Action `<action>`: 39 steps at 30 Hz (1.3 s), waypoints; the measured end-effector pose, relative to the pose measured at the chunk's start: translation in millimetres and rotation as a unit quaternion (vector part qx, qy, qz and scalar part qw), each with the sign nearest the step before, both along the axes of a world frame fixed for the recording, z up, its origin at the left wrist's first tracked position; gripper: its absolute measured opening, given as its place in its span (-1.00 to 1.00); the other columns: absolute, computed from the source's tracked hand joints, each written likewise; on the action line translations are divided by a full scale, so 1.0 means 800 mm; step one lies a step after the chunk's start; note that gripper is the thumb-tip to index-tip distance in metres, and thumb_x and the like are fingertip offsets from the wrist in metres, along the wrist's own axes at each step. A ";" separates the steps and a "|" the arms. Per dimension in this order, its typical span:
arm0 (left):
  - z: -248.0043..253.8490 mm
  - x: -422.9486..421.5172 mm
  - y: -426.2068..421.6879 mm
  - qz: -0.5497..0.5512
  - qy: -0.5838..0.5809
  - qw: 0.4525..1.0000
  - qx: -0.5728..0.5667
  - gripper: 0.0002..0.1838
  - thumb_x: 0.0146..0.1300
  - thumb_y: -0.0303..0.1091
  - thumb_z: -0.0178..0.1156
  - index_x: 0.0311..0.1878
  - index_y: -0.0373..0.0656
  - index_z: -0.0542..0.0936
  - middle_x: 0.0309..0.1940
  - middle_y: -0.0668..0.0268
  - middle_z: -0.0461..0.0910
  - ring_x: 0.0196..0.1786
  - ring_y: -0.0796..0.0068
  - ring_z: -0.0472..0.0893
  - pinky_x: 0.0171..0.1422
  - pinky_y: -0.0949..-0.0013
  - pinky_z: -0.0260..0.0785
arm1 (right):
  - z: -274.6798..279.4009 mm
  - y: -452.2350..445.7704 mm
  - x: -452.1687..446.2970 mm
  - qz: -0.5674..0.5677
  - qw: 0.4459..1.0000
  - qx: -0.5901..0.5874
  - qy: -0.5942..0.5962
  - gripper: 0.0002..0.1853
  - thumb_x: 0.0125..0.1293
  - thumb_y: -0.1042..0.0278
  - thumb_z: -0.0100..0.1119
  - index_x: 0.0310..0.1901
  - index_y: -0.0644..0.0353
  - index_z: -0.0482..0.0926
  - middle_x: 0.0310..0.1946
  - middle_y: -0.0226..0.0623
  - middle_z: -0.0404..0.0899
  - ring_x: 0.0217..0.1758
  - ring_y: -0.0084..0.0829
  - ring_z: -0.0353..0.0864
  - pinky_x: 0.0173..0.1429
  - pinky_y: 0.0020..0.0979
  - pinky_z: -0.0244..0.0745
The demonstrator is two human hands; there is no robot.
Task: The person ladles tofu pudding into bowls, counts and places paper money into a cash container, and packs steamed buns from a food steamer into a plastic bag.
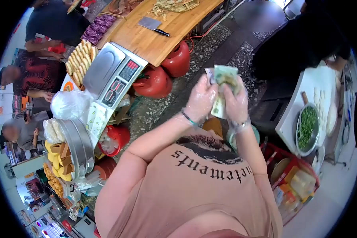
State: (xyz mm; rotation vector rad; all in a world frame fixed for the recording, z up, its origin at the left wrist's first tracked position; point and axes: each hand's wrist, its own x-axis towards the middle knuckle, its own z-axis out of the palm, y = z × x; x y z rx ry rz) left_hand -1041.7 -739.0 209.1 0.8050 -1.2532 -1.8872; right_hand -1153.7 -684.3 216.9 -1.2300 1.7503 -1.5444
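Observation:
Both of my hands wear clear plastic gloves and are held out in front of my chest, above the floor. Between them are greenish banknotes [225, 71]; one note hangs down below the fingers. My left hand [201, 99] is closed on the notes from one side, where a purplish note edge shows by its fingertips. My right hand [237, 101] grips the notes from the other side, its thumb lying across them. How many notes there are I cannot tell.
A digital scale [117, 75] stands at the counter's end, near a wooden board [178, 27] with a cleaver [152, 26]. Red gas cylinders [152, 82] sit below. Rightward, a bowl of chopped greens [306, 129] rests on a white table [291, 119]. People stand across the counter and at upper right.

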 end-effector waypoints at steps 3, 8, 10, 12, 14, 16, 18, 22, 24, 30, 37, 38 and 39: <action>0.005 -0.052 -0.083 0.051 0.027 0.998 -0.003 -0.67 0.29 -0.60 -0.11 0.13 -0.29 0.34 -0.15 0.31 0.49 -0.13 0.64 0.47 -0.02 0.49 0.40 | -0.003 -0.094 -0.050 0.065 0.950 0.002 -0.305 -0.78 0.30 0.51 0.05 -0.03 0.32 0.49 -0.13 -0.33 0.54 -0.09 -0.55 0.50 0.03 -0.48 0.45; 0.033 -0.105 -0.211 0.161 0.053 0.985 0.011 -0.70 0.35 -0.51 -0.09 0.13 -0.26 0.37 -0.05 0.29 0.51 -0.07 0.56 0.54 0.04 0.44 0.43 | 0.001 -0.266 -0.122 0.193 0.897 0.052 -0.395 -0.69 0.35 0.53 0.00 0.12 0.29 0.43 -0.10 -0.36 0.55 -0.12 -0.62 0.53 -0.03 -0.55 0.49; 0.031 -0.115 -0.261 0.206 0.108 0.971 0.048 -0.71 0.36 -0.50 -0.06 0.13 -0.26 0.39 -0.04 0.27 0.51 -0.03 0.52 0.55 0.07 0.41 0.44 | 0.009 -0.332 -0.130 0.240 0.881 0.067 -0.403 -0.66 0.35 0.57 -0.02 0.15 0.25 0.42 -0.09 -0.38 0.55 -0.11 -0.63 0.53 -0.01 -0.55 0.50; 0.028 -0.120 -0.305 0.244 0.112 0.962 0.059 -0.71 0.35 -0.52 -0.04 0.13 -0.26 0.39 -0.04 0.27 0.52 -0.03 0.51 0.55 0.09 0.40 0.44 | 0.007 -0.395 -0.128 0.284 0.863 0.052 -0.415 -0.62 0.34 0.59 -0.03 0.20 0.24 0.38 0.01 -0.35 0.50 -0.04 -0.60 0.50 0.02 -0.52 0.49; 0.023 -0.125 -0.354 0.265 0.130 0.952 0.083 -0.69 0.32 -0.58 0.01 0.12 -0.27 0.40 -0.05 0.25 0.55 -0.03 0.48 0.57 0.10 0.38 0.45 | -0.005 -0.457 -0.133 0.318 0.858 0.046 -0.402 -0.58 0.33 0.59 0.00 0.22 0.24 0.35 0.08 -0.30 0.44 0.03 -0.58 0.48 0.05 -0.49 0.49; 0.008 -0.131 -0.409 0.277 0.141 0.947 0.080 -0.71 0.32 -0.58 0.02 0.11 -0.28 0.41 -0.06 0.27 0.56 -0.05 0.52 0.57 0.07 0.41 0.45 | -0.013 -0.510 -0.139 0.292 0.860 0.092 -0.408 -0.58 0.33 0.56 0.03 0.23 0.24 0.34 0.05 -0.30 0.46 0.02 -0.57 0.49 0.05 -0.49 0.49; -0.005 -0.141 -0.469 0.286 0.164 0.940 0.093 -0.71 0.29 -0.62 0.02 0.08 -0.31 0.43 -0.04 0.23 0.57 -0.04 0.48 0.59 0.06 0.38 0.49 | -0.010 -0.565 -0.150 0.237 0.859 0.199 -0.408 -0.60 0.32 0.48 0.10 0.18 0.24 0.35 -0.04 -0.29 0.53 -0.05 -0.52 0.55 -0.01 -0.46 0.54; -0.011 -0.167 -0.567 0.307 0.159 0.928 0.138 -0.76 0.28 -0.60 0.07 0.01 -0.30 0.49 -0.10 0.25 0.60 -0.10 0.48 0.62 0.02 0.40 0.51 | -0.017 -0.667 -0.186 0.246 0.817 0.266 -0.449 -0.71 0.32 0.44 0.11 0.05 0.25 0.41 -0.10 -0.28 0.57 -0.15 -0.44 0.62 -0.10 -0.36 0.63; -0.019 -0.175 -0.604 0.316 0.147 0.926 0.149 -0.77 0.28 -0.59 0.08 0.00 -0.29 0.49 -0.09 0.25 0.60 -0.09 0.47 0.62 0.02 0.39 0.51 | -0.023 -0.711 -0.202 0.269 0.795 0.278 -0.467 -0.72 0.32 0.45 0.09 0.05 0.26 0.41 -0.11 -0.28 0.57 -0.15 -0.44 0.62 -0.09 -0.35 0.63; -0.026 -0.193 -0.708 0.375 0.115 0.907 0.153 -0.78 0.29 -0.52 0.13 -0.01 -0.27 0.49 -0.10 0.24 0.60 -0.09 0.46 0.62 0.00 0.38 0.51 | -0.044 -0.846 -0.215 0.359 0.741 0.307 -0.478 -0.73 0.35 0.43 0.05 0.05 0.23 0.43 -0.13 -0.27 0.57 -0.16 -0.40 0.64 -0.12 -0.31 0.67; -0.022 -0.221 -0.813 0.468 0.115 0.859 0.172 -0.80 0.28 -0.51 0.13 -0.03 -0.25 0.51 -0.15 0.26 0.61 -0.15 0.48 0.63 -0.05 0.39 0.53 | -0.034 -0.967 -0.218 0.386 0.691 0.383 -0.476 -0.74 0.37 0.40 0.05 0.04 0.26 0.43 -0.11 -0.25 0.54 -0.16 -0.36 0.63 -0.20 -0.25 0.70; -0.022 -0.225 -0.828 0.488 0.087 0.851 0.176 -0.81 0.28 -0.50 0.13 -0.05 -0.24 0.52 -0.18 0.27 0.62 -0.17 0.48 0.63 -0.08 0.38 0.54 | -0.045 -0.985 -0.219 0.397 0.679 0.389 -0.480 -0.75 0.39 0.41 0.02 0.04 0.28 0.43 -0.11 -0.25 0.54 -0.13 -0.34 0.62 -0.11 -0.24 0.68; -0.022 -0.222 -0.834 0.494 0.088 0.847 0.177 -0.81 0.28 -0.50 0.13 -0.05 -0.24 0.52 -0.18 0.27 0.62 -0.17 0.48 0.63 -0.08 0.38 0.54 | -0.047 -0.993 -0.216 0.401 0.675 0.394 -0.477 -0.75 0.39 0.41 0.02 0.04 0.28 0.43 -0.11 -0.25 0.54 -0.13 -0.34 0.62 -0.11 -0.24 0.68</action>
